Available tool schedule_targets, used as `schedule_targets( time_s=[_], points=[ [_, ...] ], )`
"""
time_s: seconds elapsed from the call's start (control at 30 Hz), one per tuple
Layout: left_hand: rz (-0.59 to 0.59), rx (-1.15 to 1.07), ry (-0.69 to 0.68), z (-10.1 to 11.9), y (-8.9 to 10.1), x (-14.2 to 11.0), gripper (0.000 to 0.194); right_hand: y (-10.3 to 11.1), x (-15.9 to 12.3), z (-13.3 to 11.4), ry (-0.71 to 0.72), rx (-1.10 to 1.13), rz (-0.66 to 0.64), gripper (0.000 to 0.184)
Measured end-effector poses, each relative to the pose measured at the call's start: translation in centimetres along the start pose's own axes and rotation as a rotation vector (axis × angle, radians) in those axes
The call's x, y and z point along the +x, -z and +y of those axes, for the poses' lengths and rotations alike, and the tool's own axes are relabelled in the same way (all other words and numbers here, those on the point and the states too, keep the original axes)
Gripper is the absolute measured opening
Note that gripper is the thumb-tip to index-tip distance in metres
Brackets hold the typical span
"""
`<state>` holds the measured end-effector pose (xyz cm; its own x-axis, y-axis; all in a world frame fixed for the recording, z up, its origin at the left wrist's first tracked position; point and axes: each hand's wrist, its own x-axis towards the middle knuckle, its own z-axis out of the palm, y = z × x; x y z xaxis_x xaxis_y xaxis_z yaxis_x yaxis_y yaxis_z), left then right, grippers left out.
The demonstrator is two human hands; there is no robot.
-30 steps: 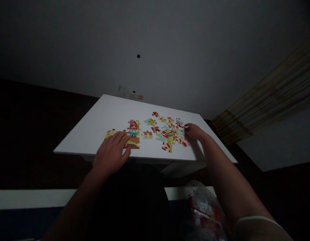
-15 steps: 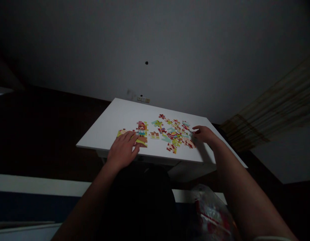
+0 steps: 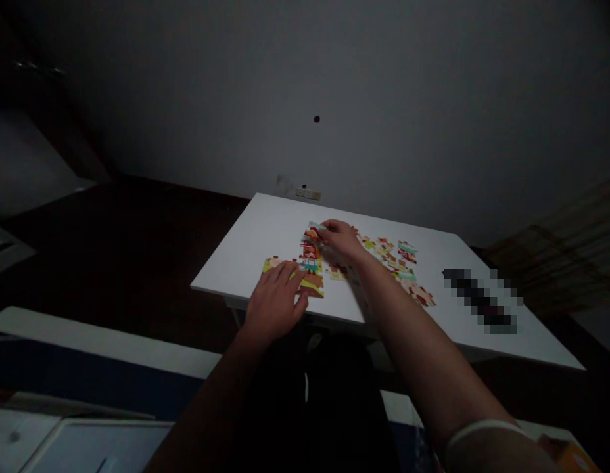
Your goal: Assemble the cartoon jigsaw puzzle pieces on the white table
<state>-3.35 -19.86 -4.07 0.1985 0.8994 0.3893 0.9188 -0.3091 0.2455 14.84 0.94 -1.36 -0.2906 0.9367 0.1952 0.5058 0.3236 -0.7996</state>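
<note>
Two bare hands at work over one jigsaw puzzle on one white desk (image 3: 265,230). We see the left hand (image 3: 275,302) laid flat, palm down, its fingers extended and only slightly parted, holding nothing in a grip; its fingertips rest on one joined section (image 3: 312,284) of the puzzle. This section extends from beneath those fingers to just beyond them, and we make out on it one figure in a red cap and blue clothing. How many pieces compose it we cannot tell, since the hand covers part.

We find the right hand (image 3: 340,238) farther forward, to the right of the left hand, its fingers drawn narrow on one jigsaw piece (image 3: 312,231) in red, yellow and teal. This piece lies at the fingertips, to their left, at the far end of the joined section; whether it is interlocked there we cannot tell.

Nearer to us than the right hand, just beside the section, we note one lone brown and pale yellow piece (image 3: 337,271), in shadow. To the right of the right hand lie the loose pieces (image 3: 407,252), at least five; the right forearm hides others, so we cannot give a full count. Well to the right of both hands we observe one dark, pixelated object (image 3: 480,299) on the desk. Beyond the hands, on the wall, is one outlet plate (image 3: 308,194).
</note>
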Motion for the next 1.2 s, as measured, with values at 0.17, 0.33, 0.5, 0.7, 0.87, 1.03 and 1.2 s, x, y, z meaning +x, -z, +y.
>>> schedule_targets(
  time_s=[0.17, 0.33, 0.5, 0.7, 0.87, 1.03, 1.2],
  points=[
    [0.033, -0.029, 0.001, -0.1, -0.6, -0.2, 0.047, -0.7, 2.2, 1.1, -0.055, -0.126, 0.018, 0.016],
    [0.072, -0.06, -0.023, -0.2, -0.9, -0.2, 0.048, -0.4, 2.2, 2.2, 0.023, -0.209, -0.015, 0.032],
    [0.096, -0.041, -0.043, -0.4, -1.1, 0.0, 0.044, -0.2, 2.1, 2.2, 0.087, -0.226, -0.038, 0.033],
    [0.063, 0.012, -0.07, -0.7, -1.1, 0.2, 0.044, 0.1, 2.3, 2.5, 0.143, -0.27, -0.045, 0.031],
    [0.042, 0.023, -0.06, -0.5, -0.8, 0.3, 0.044, 0.1, 2.0, 2.6, 0.17, -0.271, -0.046, 0.028],
    [0.024, 0.011, -0.034, -0.3, -0.6, 0.5, 0.045, 0.0, 1.9, 2.7, 0.181, -0.227, -0.018, 0.029],
    [0.009, 0.038, -0.035, -0.4, -0.6, 0.5, 0.046, -0.9, 1.9, 1.8, 0.197, -0.015, 0.089, 0.024]
  ],
)
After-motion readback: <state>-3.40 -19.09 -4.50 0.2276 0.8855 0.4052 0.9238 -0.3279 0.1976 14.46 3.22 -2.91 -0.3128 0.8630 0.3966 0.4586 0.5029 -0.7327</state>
